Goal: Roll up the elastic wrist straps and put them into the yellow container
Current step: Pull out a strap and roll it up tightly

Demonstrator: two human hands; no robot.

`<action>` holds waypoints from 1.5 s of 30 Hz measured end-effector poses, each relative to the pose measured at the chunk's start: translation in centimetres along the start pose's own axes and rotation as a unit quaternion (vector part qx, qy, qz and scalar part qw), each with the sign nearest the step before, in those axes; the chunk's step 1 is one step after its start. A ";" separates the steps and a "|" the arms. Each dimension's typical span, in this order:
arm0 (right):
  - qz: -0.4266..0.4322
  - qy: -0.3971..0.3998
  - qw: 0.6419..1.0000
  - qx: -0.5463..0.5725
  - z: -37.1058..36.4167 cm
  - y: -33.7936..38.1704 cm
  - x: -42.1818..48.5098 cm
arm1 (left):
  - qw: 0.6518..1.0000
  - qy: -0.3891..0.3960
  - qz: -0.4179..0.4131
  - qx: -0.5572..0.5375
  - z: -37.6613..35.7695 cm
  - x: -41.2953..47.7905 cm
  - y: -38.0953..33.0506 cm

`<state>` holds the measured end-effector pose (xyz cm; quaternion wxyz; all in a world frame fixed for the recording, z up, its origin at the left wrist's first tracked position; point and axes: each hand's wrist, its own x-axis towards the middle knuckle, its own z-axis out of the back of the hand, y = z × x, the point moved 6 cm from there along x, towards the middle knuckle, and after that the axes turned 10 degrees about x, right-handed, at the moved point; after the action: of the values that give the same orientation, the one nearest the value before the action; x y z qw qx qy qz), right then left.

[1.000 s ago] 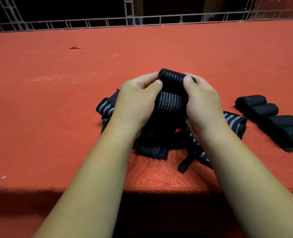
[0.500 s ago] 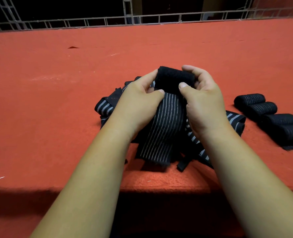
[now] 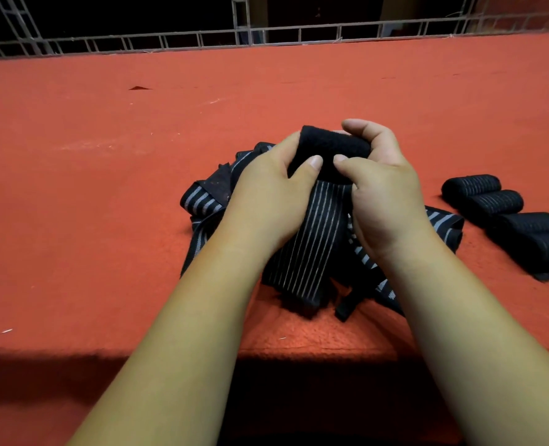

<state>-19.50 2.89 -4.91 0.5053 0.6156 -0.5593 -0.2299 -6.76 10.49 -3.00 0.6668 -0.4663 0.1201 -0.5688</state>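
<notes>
Two hands on one elastic strap (image 3: 311, 246), centre of the frame. Left hand (image 3: 266, 194) gripping the left end of the black roll (image 3: 331, 146) formed at the strap's far end, thumb pressed on the near face. Right hand (image 3: 385, 188) curled round the right end, fingers over the top, thumb tip just beside the other thumb. Seemingly held above the heap rather than resting on it. Striped rest of the strap hanging from the roll toward the lower edge, between the wrists, most of its length not yet wound.

Step in hand, by judgement: rolling, early in this strap. Next move likely to call for turning the roll toward the body while holding tension on the hanging length, edges kept square to avoid a cone shape. Then fastening the end, if a closure exists; none visible.

Under and around the hands: one tangled heap of loose straps (image 3: 202, 201), striped ends showing left and right of centre. At least two besides the one held, exact count impossible to tell. One narrow black loop (image 3: 347, 305) poking out below.

At the right edge: four finished rolls (image 3: 495, 202), touching side by side in a slanting row, near the heap.

All on the red tabletop (image 3: 106, 188). One metal rail (image 3: 202, 37) along the top edge. Yellow container: none in view, so no strap seen inside it; task judged far from done.
</notes>
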 end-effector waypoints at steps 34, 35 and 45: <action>-0.040 0.006 0.997 -0.073 -0.4 -0.8 -0.6 | 0.993 -0.001 0.064 -0.102 1.2 0.5 2.0; -0.051 0.006 0.996 -0.074 -0.6 -0.8 -0.6 | 0.991 -0.009 0.065 -0.114 1.3 0.5 2.0; -0.116 -0.007 0.988 -0.101 0.1 -1.5 -0.5 | 0.989 0.023 0.034 -0.140 0.8 0.2 1.6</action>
<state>-19.00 3.08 -6.36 0.5309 0.6203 -0.4620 -0.3465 -5.11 10.56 -3.67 0.6113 -0.5374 0.2297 -0.5337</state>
